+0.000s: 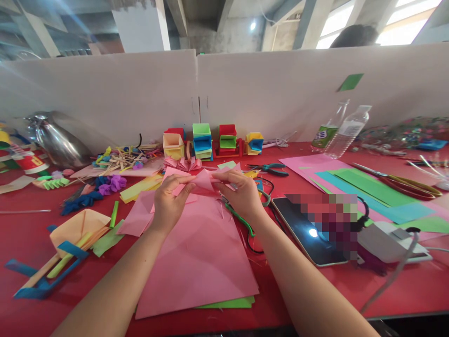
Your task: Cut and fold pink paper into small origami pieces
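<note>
A small folded piece of pink paper (204, 180) is pinched between both of my hands, above the far end of a large pink sheet (199, 252). My left hand (170, 199) grips its left side with thumb and fingers. On the opposite side my right hand (240, 189) holds it the same way. Green paper (228, 303) sticks out from beneath the large sheet. Smaller pink papers (138, 213) lie left of my left hand. Close to my right hand are a green wire (242, 219) and pliers (271, 169).
Coloured folded-paper boxes (202, 142) stand along the white partition (280, 89). At left are a metal jug (61, 142) and a paper model (79, 229). To the right lie a phone (305, 234), scissors (400, 181) and a white power adapter (389, 243); bottles (347, 133) stand behind.
</note>
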A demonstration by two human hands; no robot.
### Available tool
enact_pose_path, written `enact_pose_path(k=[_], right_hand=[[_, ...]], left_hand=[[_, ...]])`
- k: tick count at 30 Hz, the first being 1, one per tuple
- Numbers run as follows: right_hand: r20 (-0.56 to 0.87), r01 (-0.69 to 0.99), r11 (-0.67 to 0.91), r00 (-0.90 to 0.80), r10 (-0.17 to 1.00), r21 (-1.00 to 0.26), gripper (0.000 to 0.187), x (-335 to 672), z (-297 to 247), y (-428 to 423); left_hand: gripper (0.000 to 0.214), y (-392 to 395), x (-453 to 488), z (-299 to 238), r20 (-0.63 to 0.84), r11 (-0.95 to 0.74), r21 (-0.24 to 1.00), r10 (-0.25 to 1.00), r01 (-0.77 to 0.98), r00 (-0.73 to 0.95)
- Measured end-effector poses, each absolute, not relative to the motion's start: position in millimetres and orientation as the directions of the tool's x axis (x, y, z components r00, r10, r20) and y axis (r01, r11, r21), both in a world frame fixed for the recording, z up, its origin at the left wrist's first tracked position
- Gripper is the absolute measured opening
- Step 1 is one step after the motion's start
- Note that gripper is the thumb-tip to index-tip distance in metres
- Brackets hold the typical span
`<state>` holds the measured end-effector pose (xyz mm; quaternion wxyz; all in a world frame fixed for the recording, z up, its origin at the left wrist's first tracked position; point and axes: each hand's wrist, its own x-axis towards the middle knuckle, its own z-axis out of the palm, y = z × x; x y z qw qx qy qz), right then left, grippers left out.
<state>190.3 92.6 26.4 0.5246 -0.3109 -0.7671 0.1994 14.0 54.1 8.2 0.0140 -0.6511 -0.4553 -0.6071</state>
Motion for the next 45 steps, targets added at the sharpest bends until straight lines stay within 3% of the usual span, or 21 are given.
enact_pose_path(k=[5,9,16,22,26,31,36,39,42,45], right_hand=[[0.726,0.277,0.765,-0.246,0.642,-0.582,0.012,189.7,27.3,91.9],[0.65,0.262,0.705,-0.272,0.709,-0.659,0.018,190.9,25.7,93.7],[0.652,0.23,0.711,-0.287,0.702,-0.664,0.009,192.9,26.1,96.4],[0.656,0.245,0.716,-0.289,0.697,-0.653,0.006,191.7,23.0,98.1],[0.667,0.256,0.73,-0.296,0.684,-0.634,0.006,191.3,23.5,97.1],[0.592,0.213,0.661,-0.311,0.744,-0.719,0.009,192.6,28.0,95.2],[0.58,0.188,0.645,-0.307,0.755,-0.74,0.011,193.4,28.0,96.2],[0.602,0.232,0.673,-0.311,0.736,-0.703,0.009,192.3,24.5,97.2],[0.636,0.312,0.732,-0.363,0.681,-0.606,0.008,189.9,19.1,98.1],[0.643,0.35,0.778,-0.437,0.629,-0.522,0.01,187.1,14.6,98.4]], left_hand=[[0.008,52.7,14.6,8.9,0.844,-0.619,0.472,0.523,0.628,-0.119],[0.007,52.6,14.6,8.6,0.866,-0.651,0.447,0.487,0.613,-0.113],[0.008,61.0,9.4,4.3,0.762,-0.635,0.609,0.635,0.475,-0.126],[0.018,59.5,9.3,7.0,0.742,-0.625,0.535,0.669,0.569,0.038],[0.018,58.9,11.5,6.3,0.673,-0.574,0.639,0.74,0.512,-0.01],[0.02,63.3,11.3,1.4,0.53,-0.481,0.818,0.843,0.315,-0.09],[0.028,66.7,9.8,-3.0,0.457,-0.431,0.881,0.882,0.196,-0.113],[0.03,64.1,10.7,-1.0,0.489,-0.449,0.828,0.871,0.335,-0.042],[0.031,60.0,14.0,2.6,0.638,-0.562,0.642,0.769,0.521,0.043],[0.018,57.7,17.7,4.1,0.711,-0.62,0.508,0.694,0.599,0.115]])
